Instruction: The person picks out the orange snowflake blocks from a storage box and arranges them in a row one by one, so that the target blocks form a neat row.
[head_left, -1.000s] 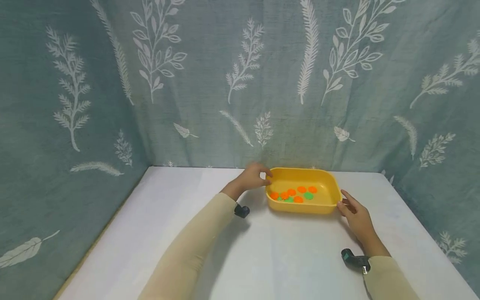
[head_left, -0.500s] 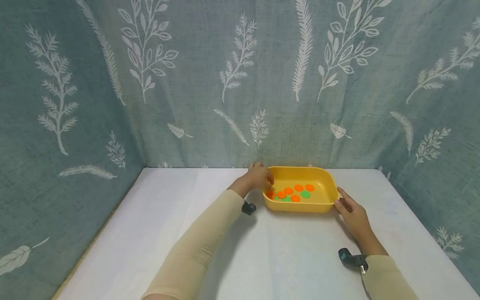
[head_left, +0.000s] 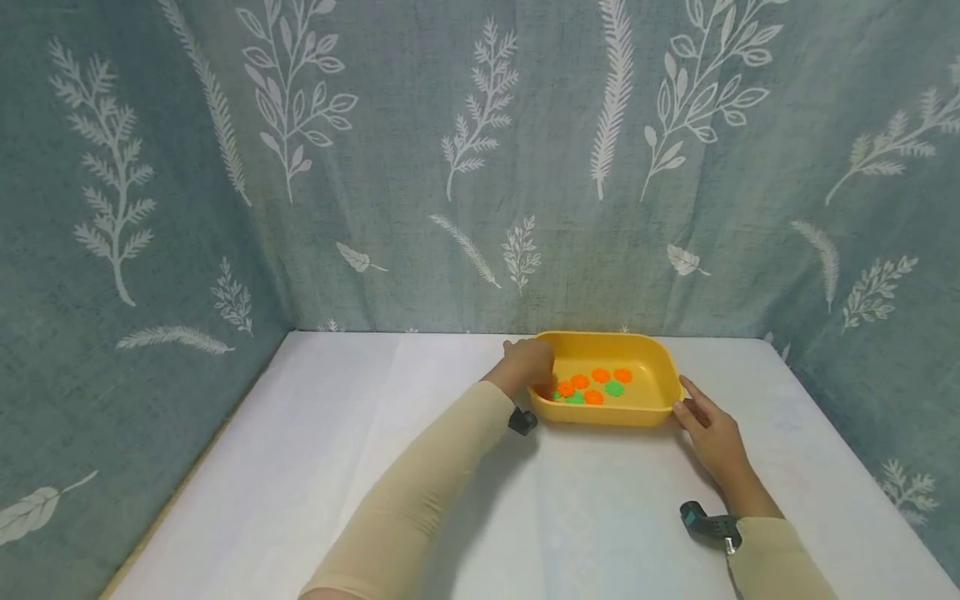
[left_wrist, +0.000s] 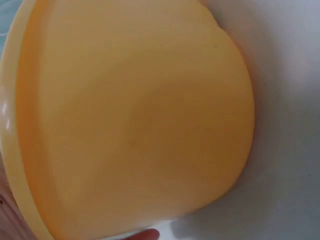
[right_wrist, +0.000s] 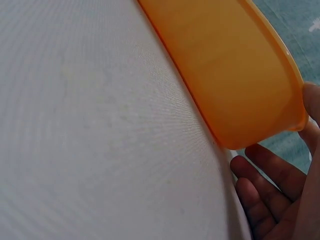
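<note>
A yellow plastic tray (head_left: 600, 415) rests on the white table, with several small orange and green scalloped discs (head_left: 601, 376) lying mostly in its front left part. My left hand (head_left: 529, 363) reaches over the tray's left rim, and its fingers point down inside; their tips and anything between them are hidden. In the left wrist view the tray's outer wall (left_wrist: 150, 110) fills most of the picture, with one fingertip (left_wrist: 147, 235) at the bottom edge. My right hand (head_left: 712, 437) pinches the tray's right front rim between thumb and forefinger, the other fingers (right_wrist: 265, 185) hanging loosely below.
A white table (head_left: 600, 517) spreads around the tray. Behind it and along both sides hangs grey-green cloth (head_left: 420, 167) with white leaf prints, close to the tray's back edge. Each wrist wears a small black camera (head_left: 522, 421).
My left hand has moved from beside the tray's left rim to over and inside it. The right hand keeps its hold on the rim, and the tray stays in place.
</note>
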